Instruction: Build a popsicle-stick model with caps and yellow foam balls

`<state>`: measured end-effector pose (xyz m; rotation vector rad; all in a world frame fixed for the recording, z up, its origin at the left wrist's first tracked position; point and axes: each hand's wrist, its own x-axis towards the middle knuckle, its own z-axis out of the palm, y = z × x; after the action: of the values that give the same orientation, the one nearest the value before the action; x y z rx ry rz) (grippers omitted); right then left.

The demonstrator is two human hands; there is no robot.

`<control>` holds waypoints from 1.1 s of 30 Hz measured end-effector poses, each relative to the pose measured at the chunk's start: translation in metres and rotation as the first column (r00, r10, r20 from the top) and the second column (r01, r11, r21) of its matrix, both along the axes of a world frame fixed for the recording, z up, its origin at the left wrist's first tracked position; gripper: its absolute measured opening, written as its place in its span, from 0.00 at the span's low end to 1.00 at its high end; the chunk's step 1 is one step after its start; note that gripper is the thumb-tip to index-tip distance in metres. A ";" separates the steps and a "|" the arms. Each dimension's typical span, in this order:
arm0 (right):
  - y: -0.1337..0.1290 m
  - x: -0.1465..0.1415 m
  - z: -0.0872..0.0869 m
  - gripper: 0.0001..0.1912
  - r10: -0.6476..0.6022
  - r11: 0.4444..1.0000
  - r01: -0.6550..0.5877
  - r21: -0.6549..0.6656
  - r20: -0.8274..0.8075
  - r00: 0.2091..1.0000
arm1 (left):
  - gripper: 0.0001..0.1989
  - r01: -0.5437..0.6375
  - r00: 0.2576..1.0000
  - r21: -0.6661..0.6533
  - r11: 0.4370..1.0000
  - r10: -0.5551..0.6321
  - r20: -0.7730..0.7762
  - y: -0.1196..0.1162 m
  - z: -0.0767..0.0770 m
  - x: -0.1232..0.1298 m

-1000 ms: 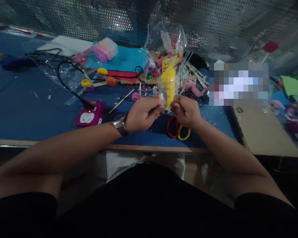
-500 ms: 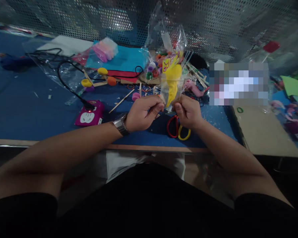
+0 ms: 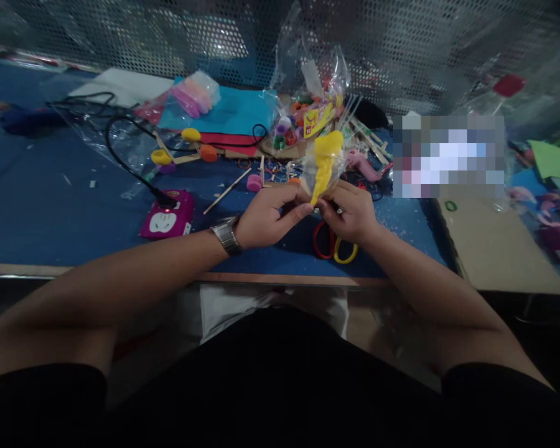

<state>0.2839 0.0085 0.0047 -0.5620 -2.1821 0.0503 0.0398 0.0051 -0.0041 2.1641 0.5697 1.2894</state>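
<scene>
From where I stand, the person at the blue bench (image 3: 88,218) has both hands brought close together over its near side, with a yellow piece (image 3: 327,149) in a clear plastic wrapper (image 3: 310,172) between them. The piece is broad at the top and narrows to a wrinkled point right at the fingertips, so it stands roughly upright above the hands. The left hand (image 3: 271,214), with a metal watch (image 3: 226,236) at its wrist, has its grip pinched on the lower end of the wrapper, thumb stretched toward the yellow tip. The right hand (image 3: 351,213) faces it, its grip likewise closed on the wrapper's lower edge, fingers curled in. Just below the right hand lie scissors (image 3: 323,242) with one red and one yellow handle, their blades hidden from me. Beyond the hands I see a pink gun-shaped tool (image 3: 364,165), a pink round cap (image 3: 254,182) and a clear bag of coloured caps (image 3: 292,127). A thin stick (image 3: 226,190) lies on the left, near a purple socket box (image 3: 167,214) with a black cable (image 3: 121,158) plugged in. Over on the right is a sheet of cardboard (image 3: 499,242).
</scene>
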 end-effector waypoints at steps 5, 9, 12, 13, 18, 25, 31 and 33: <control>0.000 -0.002 -0.003 0.16 -0.019 0.999 0.019 -0.027 -0.032 0.999 | 0.25 -0.033 0.999 0.082 0.996 0.032 0.008 0.001 0.000 0.001; -0.001 0.001 0.001 0.16 -0.060 0.998 0.059 -0.028 -0.038 0.997 | 0.24 -0.022 0.997 -0.054 0.998 0.026 0.073 0.000 0.004 0.000; -0.003 -0.001 0.001 0.16 -0.038 0.999 0.038 -0.007 -0.042 0.998 | 0.27 -0.043 0.998 -0.040 0.998 0.045 0.046 0.001 0.003 0.000; -0.003 -0.003 0.001 0.16 -0.026 1.000 0.025 -0.014 -0.035 0.999 | 0.29 -0.044 0.999 -0.004 0.999 0.044 0.013 0.002 0.003 0.000; -0.003 -0.003 0.002 0.16 -0.006 0.999 0.004 -0.041 -0.044 0.999 | 0.28 -0.020 1.000 -0.004 1.000 0.020 0.015 -0.001 0.002 0.000; -0.003 -0.005 -0.001 0.17 0.024 0.999 -0.025 -0.027 -0.036 0.999 | 0.29 -0.010 1.000 0.045 0.999 0.011 -0.014 0.000 0.003 0.001; -0.001 -0.001 0.001 0.17 0.010 0.998 -0.013 -0.057 -0.060 0.998 | 0.24 0.031 0.995 -0.047 0.998 -0.026 0.095 -0.004 0.004 -0.001; -0.001 0.001 0.001 0.17 0.013 0.998 -0.016 -0.067 -0.052 0.999 | 0.24 0.026 0.998 -0.042 0.999 -0.023 0.067 -0.004 0.004 -0.001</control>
<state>0.2845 0.0075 0.0060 -0.5770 -2.1407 0.1452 0.0385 0.0013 0.0003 2.0791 0.5382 1.3187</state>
